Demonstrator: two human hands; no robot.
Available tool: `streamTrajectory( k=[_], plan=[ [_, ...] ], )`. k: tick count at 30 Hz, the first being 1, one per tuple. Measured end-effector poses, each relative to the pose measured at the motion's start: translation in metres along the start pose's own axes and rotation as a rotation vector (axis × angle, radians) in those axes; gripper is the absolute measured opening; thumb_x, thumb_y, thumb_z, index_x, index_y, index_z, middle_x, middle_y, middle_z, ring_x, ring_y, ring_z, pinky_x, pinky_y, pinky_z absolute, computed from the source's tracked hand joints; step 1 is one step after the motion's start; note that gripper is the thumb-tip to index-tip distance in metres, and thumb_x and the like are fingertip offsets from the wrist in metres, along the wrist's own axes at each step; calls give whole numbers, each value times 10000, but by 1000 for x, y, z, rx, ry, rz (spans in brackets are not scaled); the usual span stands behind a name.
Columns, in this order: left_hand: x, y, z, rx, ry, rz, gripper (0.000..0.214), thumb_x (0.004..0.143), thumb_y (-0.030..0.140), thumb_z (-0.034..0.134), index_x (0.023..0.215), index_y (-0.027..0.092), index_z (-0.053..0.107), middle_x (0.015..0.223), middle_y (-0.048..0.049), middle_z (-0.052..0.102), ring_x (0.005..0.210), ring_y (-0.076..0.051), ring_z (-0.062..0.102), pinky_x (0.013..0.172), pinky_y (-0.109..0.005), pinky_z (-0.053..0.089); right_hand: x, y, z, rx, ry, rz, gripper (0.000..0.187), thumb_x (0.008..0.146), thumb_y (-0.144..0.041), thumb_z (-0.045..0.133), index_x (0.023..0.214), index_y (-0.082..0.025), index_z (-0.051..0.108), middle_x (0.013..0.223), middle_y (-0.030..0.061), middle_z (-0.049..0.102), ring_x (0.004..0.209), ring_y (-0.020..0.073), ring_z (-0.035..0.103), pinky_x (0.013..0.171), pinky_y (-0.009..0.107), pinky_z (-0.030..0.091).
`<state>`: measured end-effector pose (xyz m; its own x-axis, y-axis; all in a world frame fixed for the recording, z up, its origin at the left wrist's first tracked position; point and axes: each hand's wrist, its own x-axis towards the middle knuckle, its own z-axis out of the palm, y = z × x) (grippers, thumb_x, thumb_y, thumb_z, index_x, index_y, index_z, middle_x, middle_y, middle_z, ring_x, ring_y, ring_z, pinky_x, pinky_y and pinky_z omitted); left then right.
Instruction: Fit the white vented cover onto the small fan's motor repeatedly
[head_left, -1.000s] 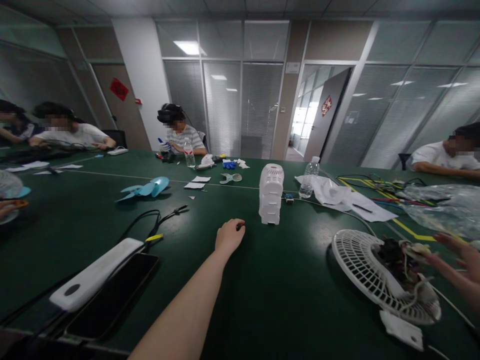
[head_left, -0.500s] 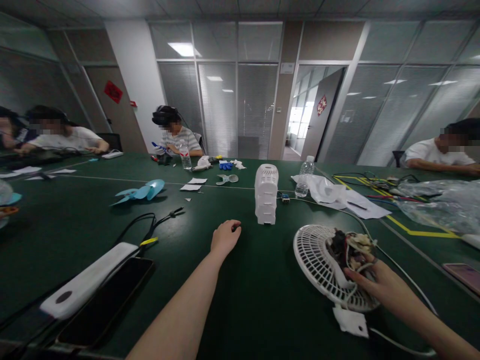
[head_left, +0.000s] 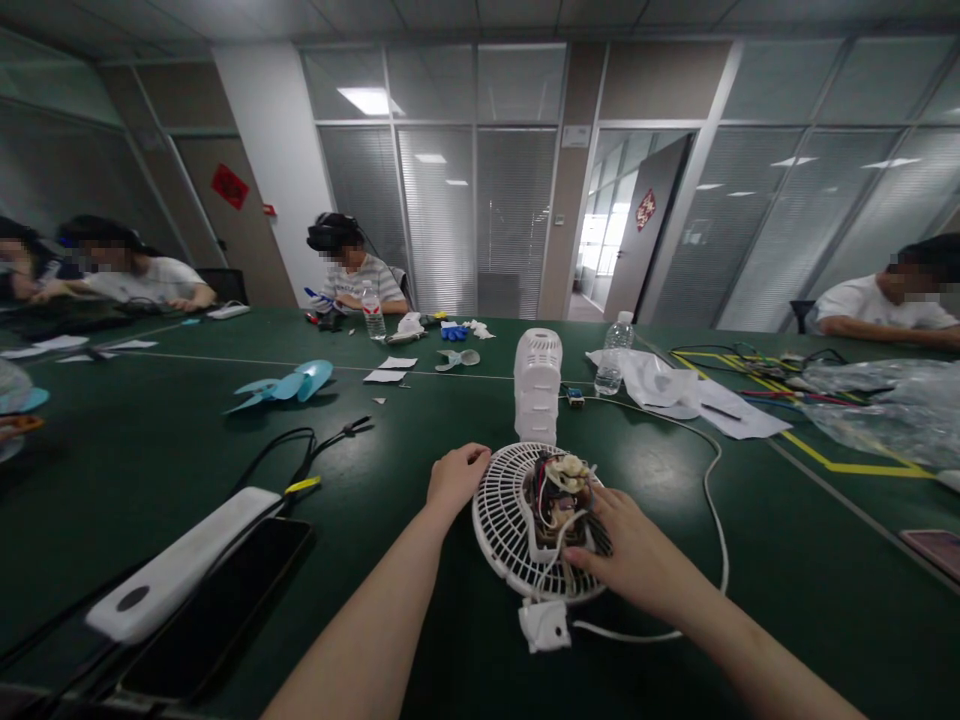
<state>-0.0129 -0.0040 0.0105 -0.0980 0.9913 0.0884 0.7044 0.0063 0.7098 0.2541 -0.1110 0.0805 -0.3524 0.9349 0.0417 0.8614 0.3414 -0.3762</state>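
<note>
The green worktop (head_left: 360,520) fills the lower frame; a glazed partition (head_left: 442,215) spans the upper. At lower centre lies a white fan grille (head_left: 499,520) bearing a wired motor (head_left: 559,500); a white housing (head_left: 537,385) stands just behind. Right hand (head_left: 637,550): thumb and fingers gripping the motor's right side. Left hand (head_left: 456,475): loosely curled at the grille's left edge, contact undetermined.

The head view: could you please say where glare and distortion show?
In the head view, a pale sheen marks the green table beyond the right hand; the same view shows bright light patches on the glass partition; that view's upright lines slant near both sides.
</note>
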Motion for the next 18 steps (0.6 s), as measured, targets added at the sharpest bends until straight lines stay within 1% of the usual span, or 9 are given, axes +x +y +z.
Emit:
streamTrajectory(
  k=[2, 5, 7, 9, 11, 13, 15, 16, 18],
  plan=[
    [1, -1, 0, -23, 1, -3, 290, 921, 476, 492, 996, 338, 736, 1023, 28, 762, 986, -227, 683, 875, -318, 489, 3, -4, 7, 4, 57, -4, 740, 783, -513, 665, 1399, -132, 513, 1496, 140, 467, 1382, 324, 405, 1161, 494, 321],
    [3, -3, 1, -57, 4, -11, 297, 930, 471, 479, 1014, 336, 730, 1041, 36, 760, 991, -223, 684, 880, -315, 497, 7, -10, 18, -35, 130, 6, 719, 811, -560, 624, 1383, -133, 535, 1467, 153, 498, 1361, 350, 424, 1131, 531, 354],
    [4, -3, 1, -74, 7, -19, 292, 927, 467, 491, 1045, 330, 721, 1063, 32, 757, 1006, -225, 683, 890, -316, 502, 9, -14, 22, -71, 161, 4, 753, 816, -609, 599, 1381, -116, 539, 1449, 172, 513, 1345, 366, 438, 1118, 542, 367],
    [5, -4, 1, -86, 8, -26, 292, 920, 468, 510, 1070, 322, 713, 1074, 26, 756, 1017, -228, 683, 901, -317, 504, 9, -16, 20, -84, 169, -15, 796, 792, -642, 610, 1380, -110, 542, 1443, 179, 517, 1334, 377, 447, 1113, 544, 371],
    [5, -4, 0, -94, 5, -30, 294, 913, 474, 525, 1079, 318, 710, 1069, 23, 758, 1019, -230, 683, 910, -317, 504, 10, -16, 12, -62, 140, -48, 765, 792, -607, 623, 1381, -126, 543, 1448, 162, 518, 1328, 365, 461, 1116, 528, 373],
    [5, -4, 0, -102, 0, -30, 298, 910, 487, 530, 1078, 319, 710, 1070, 24, 758, 1018, -228, 684, 916, -318, 502, 12, -12, -1, -15, 81, -73, 631, 819, -459, 614, 1368, -153, 558, 1420, 139, 553, 1294, 333, 511, 1103, 495, 396],
    [5, -4, 0, -110, -4, -29, 311, 913, 506, 518, 1079, 322, 708, 1086, 24, 753, 1021, -227, 683, 919, -320, 499, 19, -6, -15, 50, 40, -66, 508, 815, -284, 560, 1310, -185, 608, 1330, 112, 633, 1204, 294, 596, 1051, 458, 450],
    [5, -5, 1, -114, -7, -29, 320, 914, 516, 512, 1078, 322, 707, 1093, 23, 750, 1021, -227, 682, 917, -321, 498, 25, -2, -22, 89, 58, -55, 470, 798, -230, 540, 1255, -200, 646, 1261, 99, 678, 1138, 281, 638, 1009, 445, 482],
    [6, -5, 1, -121, -12, -32, 338, 915, 532, 501, 1072, 318, 709, 1094, 17, 749, 1016, -230, 684, 907, -325, 500, 43, 7, -32, 163, 173, -34, 396, 781, -192, 525, 1137, -216, 697, 1137, 80, 731, 1015, 268, 691, 924, 436, 528]
  ],
)
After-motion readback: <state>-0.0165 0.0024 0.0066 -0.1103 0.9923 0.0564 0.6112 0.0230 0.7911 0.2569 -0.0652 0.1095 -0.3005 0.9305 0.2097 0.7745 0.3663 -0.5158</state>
